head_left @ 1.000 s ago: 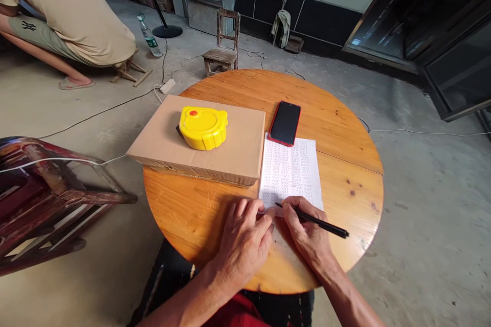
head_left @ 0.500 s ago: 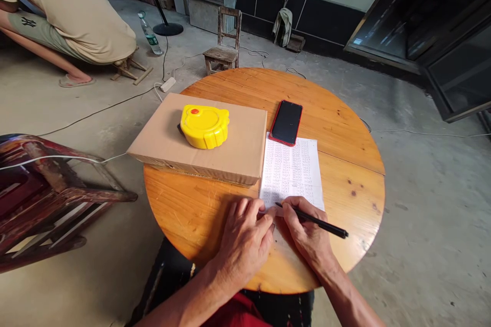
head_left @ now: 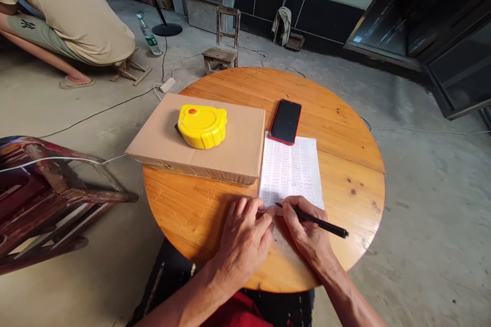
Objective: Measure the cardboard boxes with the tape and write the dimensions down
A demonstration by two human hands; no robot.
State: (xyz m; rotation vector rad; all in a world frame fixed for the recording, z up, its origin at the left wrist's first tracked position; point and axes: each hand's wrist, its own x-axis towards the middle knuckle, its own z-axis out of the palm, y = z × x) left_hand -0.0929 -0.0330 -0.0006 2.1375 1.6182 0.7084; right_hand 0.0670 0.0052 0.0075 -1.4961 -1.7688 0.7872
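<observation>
A white sheet of paper covered in rows of small handwritten marks lies on the round wooden table. My right hand grips a black pen, its tip at the paper's lower edge. Beside it on the left, my left hand rests with curled fingers, thumb and forefinger at the paper's lower left edge; the undersides of its fingers are hidden. A dark phone with a red case overlaps the top of the paper.
On the table's left side is a cardboard box with a yellow duck-shaped case on top. A wooden chair stands at left, a small chair behind the table. A person sits at upper left, near a bottle.
The view has shifted very slightly. Both hands and the pen keep nearly the same places on the table.
</observation>
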